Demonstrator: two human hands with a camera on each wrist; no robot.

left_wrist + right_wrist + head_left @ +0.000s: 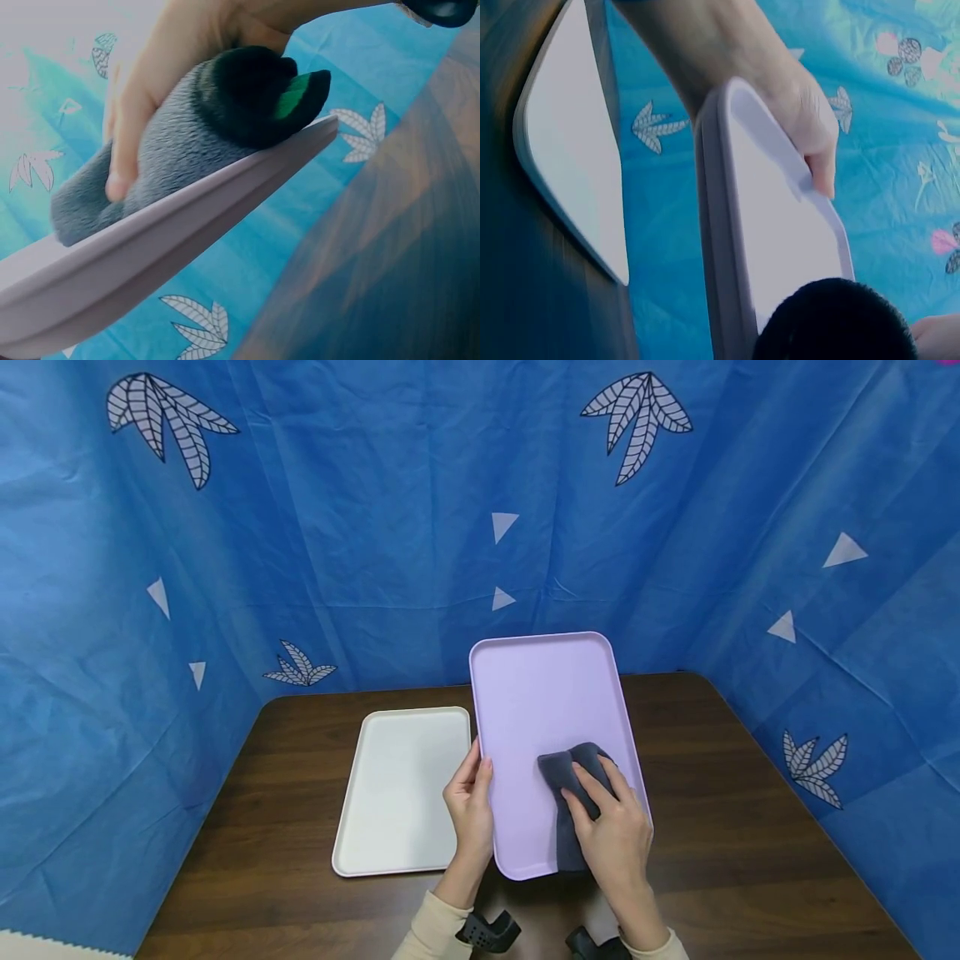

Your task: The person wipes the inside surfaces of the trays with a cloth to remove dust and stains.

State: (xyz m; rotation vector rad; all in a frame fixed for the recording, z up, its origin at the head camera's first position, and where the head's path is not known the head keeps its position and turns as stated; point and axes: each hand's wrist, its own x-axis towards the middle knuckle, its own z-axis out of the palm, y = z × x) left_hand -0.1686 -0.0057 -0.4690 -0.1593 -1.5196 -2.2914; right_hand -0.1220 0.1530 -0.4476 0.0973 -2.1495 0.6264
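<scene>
A light purple tray [543, 693] is held up tilted above the table, its inner face towards me. My left hand [472, 818] grips its left edge, with the thumb at the rim; the fingers behind are partly hidden. On the lower right of the tray, my right hand [618, 839] holds a folded dark grey cloth [558, 768] against the surface, fingertips bent into the fabric. The left wrist view shows the cloth [180, 135] bunched under that hand, with a small green patch inside its fold. In the right wrist view the cloth [836, 322] covers the tray's near end.
A white tray [405, 793] lies flat on the brown wooden table [277, 802], left of the purple one and partly overlapped by my left hand. Blue patterned curtains [360, 527] hang around the table's back and sides. Dark wrist devices [491, 933] sit at both wrists.
</scene>
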